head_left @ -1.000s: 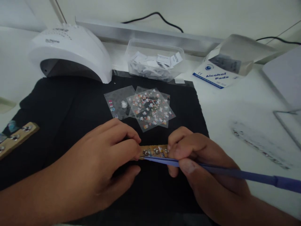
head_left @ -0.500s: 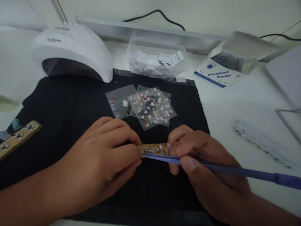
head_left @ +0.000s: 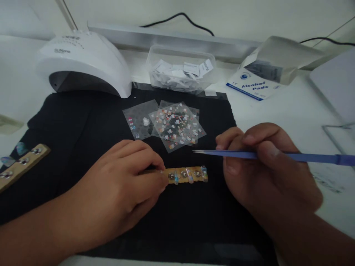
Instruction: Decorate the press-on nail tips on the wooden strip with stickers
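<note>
My left hand (head_left: pixel 130 181) grips one end of a narrow tan nail display strip (head_left: pixel 180 176) over the black mat. Round metal studs and small shiny nail tips (head_left: pixel 204 173) sit along the strip; its left end is hidden under my fingers. To the right, my right hand (head_left: pixel 266 162) pinches blue tweezers (head_left: pixel 238 154), whose fine points face left, apart from the strip. Beyond the hands lie overlapping clear sticker sheets (head_left: pixel 177 125) with small white and red figures.
A white nail lamp (head_left: pixel 91 59) stands at the back left, beside a clear plastic box (head_left: pixel 180 83) of white packets. An open alcohol pads box (head_left: pixel 252 87) is at the back right. Another tan strip (head_left: pixel 30 162) with studs lies far left on the black mat (head_left: pixel 166 229).
My right hand has let go of the strip's right end and moved up and to the right with the tweezers. My left hand stays on the strip.
</note>
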`<control>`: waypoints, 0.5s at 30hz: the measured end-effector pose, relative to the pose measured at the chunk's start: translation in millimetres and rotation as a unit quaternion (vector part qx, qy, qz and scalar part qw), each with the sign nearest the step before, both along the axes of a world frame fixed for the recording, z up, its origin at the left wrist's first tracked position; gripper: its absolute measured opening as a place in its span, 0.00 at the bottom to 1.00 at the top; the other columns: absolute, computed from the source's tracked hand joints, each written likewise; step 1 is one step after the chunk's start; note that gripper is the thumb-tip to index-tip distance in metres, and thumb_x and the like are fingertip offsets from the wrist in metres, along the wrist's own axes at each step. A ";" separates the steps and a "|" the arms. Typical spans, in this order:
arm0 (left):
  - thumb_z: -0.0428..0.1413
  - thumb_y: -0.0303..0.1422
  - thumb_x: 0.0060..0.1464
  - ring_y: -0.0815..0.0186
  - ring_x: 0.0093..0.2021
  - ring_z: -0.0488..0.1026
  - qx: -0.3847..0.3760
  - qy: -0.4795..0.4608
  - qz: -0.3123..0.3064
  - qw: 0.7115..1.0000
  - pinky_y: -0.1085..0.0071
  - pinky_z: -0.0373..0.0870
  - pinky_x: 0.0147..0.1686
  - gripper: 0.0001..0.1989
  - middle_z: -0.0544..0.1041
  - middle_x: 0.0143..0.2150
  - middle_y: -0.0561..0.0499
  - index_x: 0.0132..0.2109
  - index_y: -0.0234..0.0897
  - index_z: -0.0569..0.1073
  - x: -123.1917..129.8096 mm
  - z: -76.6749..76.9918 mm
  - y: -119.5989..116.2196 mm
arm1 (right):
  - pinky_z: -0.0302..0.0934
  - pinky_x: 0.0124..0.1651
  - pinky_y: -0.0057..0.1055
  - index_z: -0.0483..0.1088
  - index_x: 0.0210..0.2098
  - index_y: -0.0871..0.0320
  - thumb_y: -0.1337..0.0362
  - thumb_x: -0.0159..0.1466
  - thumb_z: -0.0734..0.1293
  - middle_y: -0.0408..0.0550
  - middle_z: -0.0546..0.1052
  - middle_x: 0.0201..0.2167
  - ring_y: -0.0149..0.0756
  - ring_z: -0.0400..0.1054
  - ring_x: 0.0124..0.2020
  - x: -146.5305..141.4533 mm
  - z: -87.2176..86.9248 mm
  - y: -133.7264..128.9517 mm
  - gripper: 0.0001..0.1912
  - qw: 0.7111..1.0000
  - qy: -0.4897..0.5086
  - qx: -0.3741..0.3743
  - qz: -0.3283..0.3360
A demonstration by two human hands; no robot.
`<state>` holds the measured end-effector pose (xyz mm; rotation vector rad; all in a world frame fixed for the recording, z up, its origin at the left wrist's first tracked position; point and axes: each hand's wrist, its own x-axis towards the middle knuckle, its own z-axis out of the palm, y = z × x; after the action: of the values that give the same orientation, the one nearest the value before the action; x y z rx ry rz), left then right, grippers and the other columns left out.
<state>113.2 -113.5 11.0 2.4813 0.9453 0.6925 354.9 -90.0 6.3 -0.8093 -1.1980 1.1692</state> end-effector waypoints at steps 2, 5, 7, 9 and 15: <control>0.54 0.25 0.65 0.66 0.46 0.72 -0.002 -0.001 -0.003 1.000 0.64 0.68 0.46 0.07 0.77 0.44 0.53 0.41 0.40 0.76 0.3 -0.5 -0.2 | 0.52 0.21 0.33 0.76 0.31 0.55 0.61 0.63 0.70 0.43 0.74 0.25 0.28 0.61 0.18 -1.0 -1.2 0.0 0.05 1.000 0.000 -0.007 0.002; 0.55 0.26 0.65 0.65 0.48 0.71 -0.017 -0.003 -0.004 1.000 0.64 0.68 0.47 0.07 0.76 0.46 0.52 0.42 0.40 0.76 0.1 0.1 0.1 | 0.51 0.21 0.33 0.77 0.30 0.55 0.60 0.63 0.71 0.43 0.74 0.24 0.29 0.62 0.18 -2.4 -0.3 -0.9 0.07 1.000 -0.003 -0.017 0.004; 0.56 0.26 0.63 0.64 0.51 0.70 -0.038 -0.014 -0.006 0.999 0.64 0.67 0.51 0.07 0.75 0.50 0.51 0.45 0.41 0.75 -1.1 1.8 1.1 | 0.52 0.21 0.33 0.77 0.30 0.55 0.60 0.62 0.71 0.43 0.73 0.23 0.29 0.62 0.18 -2.7 0.7 -0.9 0.07 1.000 -0.004 -0.016 0.000; 0.55 0.24 0.62 0.64 0.54 0.69 -0.059 -0.043 -0.003 0.997 0.64 0.67 0.54 0.10 0.73 0.53 0.49 0.48 0.40 0.75 -3.0 3.8 3.1 | 0.52 0.21 0.33 0.77 0.30 0.54 0.59 0.62 0.71 0.42 0.72 0.21 0.30 0.61 0.18 -2.8 1.1 -0.6 0.06 1.000 -0.002 -0.017 -0.005; 0.51 0.18 0.61 0.64 0.53 0.69 -0.103 -0.093 -0.012 0.990 0.64 0.67 0.52 0.14 0.73 0.51 0.49 0.42 0.40 0.76 -4.7 3.6 10.7 | 0.51 0.23 0.33 0.76 0.28 0.54 0.62 0.61 0.72 0.41 0.72 0.20 0.30 0.61 0.18 -4.8 0.3 0.6 0.06 0.999 0.000 -0.035 -0.036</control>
<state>108.4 -102.7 14.6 2.2029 0.8696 0.7634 350.1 -89.3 6.6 -0.8975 -1.1243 1.1576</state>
